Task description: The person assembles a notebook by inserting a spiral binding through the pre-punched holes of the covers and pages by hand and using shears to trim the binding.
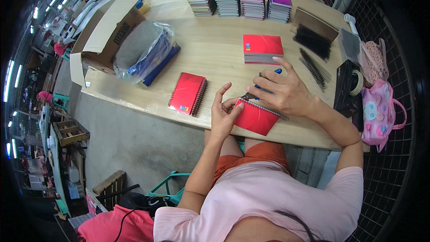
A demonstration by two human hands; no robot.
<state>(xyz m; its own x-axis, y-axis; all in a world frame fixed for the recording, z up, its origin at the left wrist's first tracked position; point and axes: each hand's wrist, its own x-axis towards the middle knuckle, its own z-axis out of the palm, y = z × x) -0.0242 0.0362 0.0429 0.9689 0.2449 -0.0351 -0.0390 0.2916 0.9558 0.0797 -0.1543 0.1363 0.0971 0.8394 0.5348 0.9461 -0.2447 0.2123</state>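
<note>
Near edge of the wooden table point(215, 58), centre: one red notebook point(256, 118) with a spiral binding along its upper side, lying tilted and overhanging the edge slightly. Left hand point(222, 115) pinches its left corner, fingers closed on the cover. Right hand point(284, 92) rests over the binding, clamped on a blue-handled tool point(264, 85), apparently pliers, whose tip meets the wire end at the corner.

Handling note, as judgement: the wire end wants a firm, steady nip; the left hand should keep the corner flat so the coil does not twist, and the tool should stay square to the wire.

Left of the hands, near edge: a second red spiral notebook point(188, 93), closed, lying well apart.

Mid-table: a stack of red-covered pads point(263, 49). To its right, loose black wire coils point(316, 69); more coils point(312, 40) beyond.

Right edge: black tape dispenser point(347, 87); pink bags point(380, 112).

Left side: clear plastic bag of blue items point(145, 54); open cardboard box point(107, 31).

Far edge: four stacks of notebooks point(239, 1), topped yellow, green, pink and purple.
</note>
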